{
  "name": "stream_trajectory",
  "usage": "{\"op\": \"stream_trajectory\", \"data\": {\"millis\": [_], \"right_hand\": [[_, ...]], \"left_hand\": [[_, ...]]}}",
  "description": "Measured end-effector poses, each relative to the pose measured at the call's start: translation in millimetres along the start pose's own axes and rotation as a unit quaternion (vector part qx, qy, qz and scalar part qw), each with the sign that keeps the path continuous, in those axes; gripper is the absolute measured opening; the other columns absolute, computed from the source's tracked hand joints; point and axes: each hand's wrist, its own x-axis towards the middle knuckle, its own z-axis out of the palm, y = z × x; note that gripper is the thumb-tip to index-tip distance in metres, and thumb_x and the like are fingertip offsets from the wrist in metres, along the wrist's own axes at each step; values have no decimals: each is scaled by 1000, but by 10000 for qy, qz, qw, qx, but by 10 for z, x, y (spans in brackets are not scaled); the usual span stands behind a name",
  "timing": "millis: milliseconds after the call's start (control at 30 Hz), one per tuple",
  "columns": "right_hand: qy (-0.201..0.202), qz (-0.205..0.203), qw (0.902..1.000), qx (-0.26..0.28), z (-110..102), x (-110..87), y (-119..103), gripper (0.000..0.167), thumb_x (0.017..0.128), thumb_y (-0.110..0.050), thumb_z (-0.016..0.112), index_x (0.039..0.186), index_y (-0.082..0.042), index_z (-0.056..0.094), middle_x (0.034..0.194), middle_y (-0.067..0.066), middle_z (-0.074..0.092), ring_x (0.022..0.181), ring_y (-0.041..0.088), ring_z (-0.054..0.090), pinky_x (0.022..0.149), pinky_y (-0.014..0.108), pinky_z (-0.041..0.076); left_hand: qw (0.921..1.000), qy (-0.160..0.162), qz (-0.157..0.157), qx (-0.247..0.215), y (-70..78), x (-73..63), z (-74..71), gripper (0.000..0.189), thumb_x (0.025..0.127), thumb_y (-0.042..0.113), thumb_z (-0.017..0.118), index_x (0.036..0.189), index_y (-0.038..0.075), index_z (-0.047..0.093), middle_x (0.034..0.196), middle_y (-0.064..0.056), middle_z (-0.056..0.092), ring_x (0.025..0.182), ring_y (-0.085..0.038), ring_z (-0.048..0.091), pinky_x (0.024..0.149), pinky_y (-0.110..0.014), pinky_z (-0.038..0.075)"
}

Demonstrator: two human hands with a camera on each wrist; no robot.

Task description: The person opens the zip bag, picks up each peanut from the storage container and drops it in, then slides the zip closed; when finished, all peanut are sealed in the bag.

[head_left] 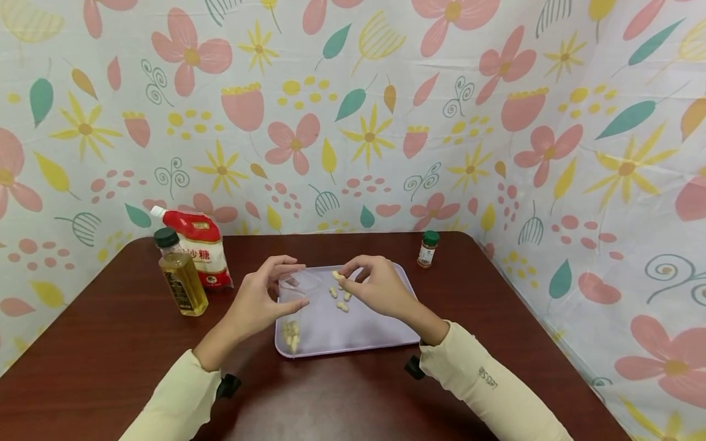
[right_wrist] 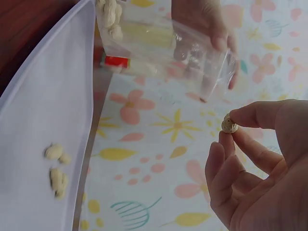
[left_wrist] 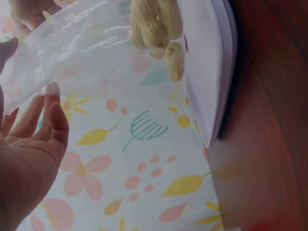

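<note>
My left hand (head_left: pixel 261 295) holds a clear plastic bag (left_wrist: pixel 86 53) by its mouth, thumb and fingers spread around the opening. Several unshelled peanuts (left_wrist: pixel 153 24) lie in the bottom of the bag, which hangs at the left end of a pale purple tray (head_left: pixel 364 334). Between thumb and fingertips, my right hand (head_left: pixel 380 286) pinches one peanut (right_wrist: pixel 229 124), raised above the tray and to the right of the bag's mouth. Several loose peanuts (head_left: pixel 342 306) lie on the tray beneath that hand.
A dark wooden table (head_left: pixel 309 398) carries the tray. At its back left stand an oil bottle (head_left: pixel 184 278) with a dark cap and a red and white sugar pouch (head_left: pixel 206 245). A small green-capped spice jar (head_left: pixel 427 250) stands at the back right. Flower-patterned sheeting (head_left: pixel 342 135) hangs behind.
</note>
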Motion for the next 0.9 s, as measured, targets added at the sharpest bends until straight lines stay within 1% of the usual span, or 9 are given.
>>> {"op": "stream_trajectory", "data": {"millis": [100, 200, 300, 433, 533, 667, 767, 900], "right_hand": [[-38, -149, 9998, 121, 32, -18, -76, 6, 88, -13, 75, 93, -13, 76, 96, 0, 72, 67, 13, 65, 49, 31, 50], [-90, -239, 9994, 230, 72, -34, -128, 7, 88, -12, 75, 94, -14, 76, 96, -1, 72, 67, 11, 65, 48, 30, 50], [-142, -279, 9989, 346, 109, -40, -165, 7, 89, -14, 75, 96, -15, 77, 94, -2, 71, 67, 12, 65, 48, 31, 50], [-196, -323, 9984, 423, 169, -30, -210, 9, 89, -14, 75, 97, -16, 77, 93, -4, 70, 68, 12, 65, 49, 31, 51], [-169, -447, 9982, 357, 227, -17, -244, 9, 87, -11, 75, 95, -15, 77, 92, -5, 70, 69, 11, 64, 51, 30, 51], [-184, -526, 9982, 240, 306, 5, -271, 8, 86, -10, 76, 92, -14, 76, 90, -6, 70, 69, 8, 63, 51, 28, 51], [-207, -519, 9983, 160, 351, 17, -275, 8, 84, -9, 77, 90, -14, 76, 90, -5, 71, 68, 8, 63, 50, 26, 50], [-186, -519, 9984, 105, 388, 29, -272, 8, 83, -8, 78, 88, -13, 75, 90, -4, 72, 68, 10, 63, 49, 26, 49]], "left_hand": [[9999, -64, -64, 58, 20, -15, -72, 66, 74, 18, 89, 128, 15, 51, 122, 3, 70, 67, -11, 55, 57, -28, 48], [9996, -180, -174, 100, 38, -37, -137, 67, 74, 18, 90, 128, 17, 51, 122, 3, 70, 63, -9, 53, 56, -28, 47], [9990, -343, -222, 153, 36, -60, -177, 67, 74, 18, 89, 129, 17, 50, 123, 2, 69, 57, -9, 49, 53, -26, 44], [9983, -523, -202, 129, 13, -98, -210, 67, 76, 18, 88, 130, 17, 49, 124, -3, 69, 49, -9, 43, 49, -25, 40], [9979, -605, -204, 98, -2, -128, -223, 67, 76, 20, 88, 130, 18, 49, 125, -5, 68, 47, -8, 41, 49, -25, 39], [9972, -682, -277, 95, -20, -176, -229, 70, 75, 23, 89, 132, 21, 48, 128, -3, 67, 61, -10, 50, 53, -25, 43], [9969, -712, -323, 59, -40, -205, -224, 71, 75, 23, 89, 133, 22, 47, 129, 0, 66, 83, -14, 61, 57, -26, 45], [9970, -706, -324, 7, -55, -214, -218, 73, 74, 24, 89, 133, 22, 46, 129, 1, 66, 99, -20, 65, 59, -27, 47]]}}
